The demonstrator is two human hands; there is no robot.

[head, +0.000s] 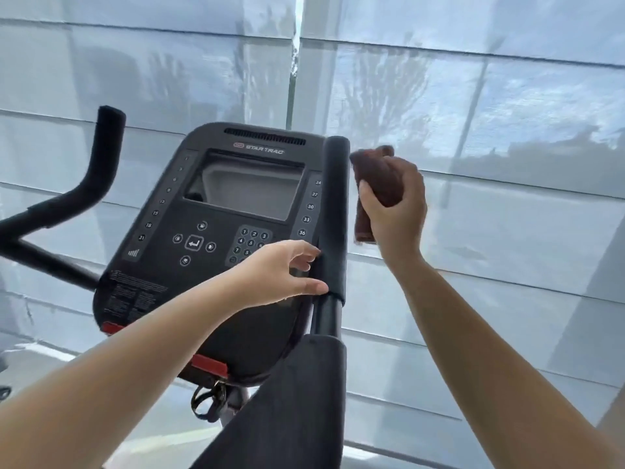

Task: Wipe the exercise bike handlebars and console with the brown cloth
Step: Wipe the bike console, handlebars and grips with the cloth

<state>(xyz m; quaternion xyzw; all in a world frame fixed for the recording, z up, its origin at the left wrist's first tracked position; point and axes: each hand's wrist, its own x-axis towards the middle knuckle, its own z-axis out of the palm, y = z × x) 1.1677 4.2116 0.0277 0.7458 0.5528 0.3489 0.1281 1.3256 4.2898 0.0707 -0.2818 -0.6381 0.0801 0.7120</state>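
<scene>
Left hand [280,272]: half open, thumb touching the handlebar [334,204], holding nothing.
Right hand [395,204]: curled round the cloth [375,177], just beside the handlebar.

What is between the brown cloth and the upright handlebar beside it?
Nothing visible: the brown cloth, gripped in the right hand, hangs right of the right handlebar grip with only air between. The left hand is at that grip lower down, on its console side.

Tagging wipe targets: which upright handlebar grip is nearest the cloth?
The right grip at the console's edge; the brown cloth in the right hand is beside it. The left grip stands far off.
</scene>
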